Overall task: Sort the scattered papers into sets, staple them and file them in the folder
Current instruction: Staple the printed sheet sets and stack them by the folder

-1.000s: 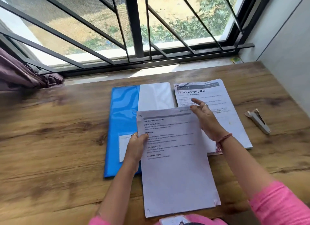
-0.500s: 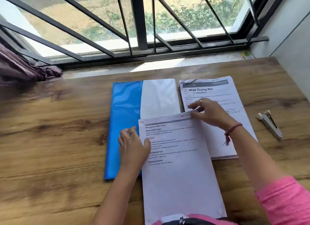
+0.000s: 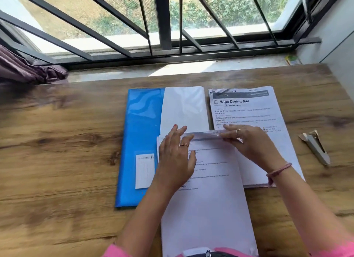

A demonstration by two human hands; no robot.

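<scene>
The person leans over a wooden counter (image 3: 57,141) under a barred window (image 3: 164,22). In front of them lies a printed set of papers (image 3: 208,199), its long side running toward the window, its left edge overlapping a blue folder (image 3: 139,134). The left hand (image 3: 176,160) lies flat on the upper left part of this set, fingers (image 3: 172,131) straight and a little apart, their tips reaching past the top edge onto the folder's white inner sheet (image 3: 184,107). The right hand (image 3: 252,143) is at the top right corner — its thumb and forefinger are pinched on the top edge of the uppermost sheet, which curls up off the rest. A ring shows on each hand, and a reddish thread band (image 3: 278,172) sits on the right wrist.

Just beside the folder on the right is a second stack of papers (image 3: 247,107), headed "Wipe Drying Mat"; the right hand and forearm cover its lower part. A stapler (image 3: 315,146) lies alone on the counter further right, well apart from both stacks — its jaw end pointing away from the person. Pink sleeves (image 3: 337,247) show at the bottom edge.
</scene>
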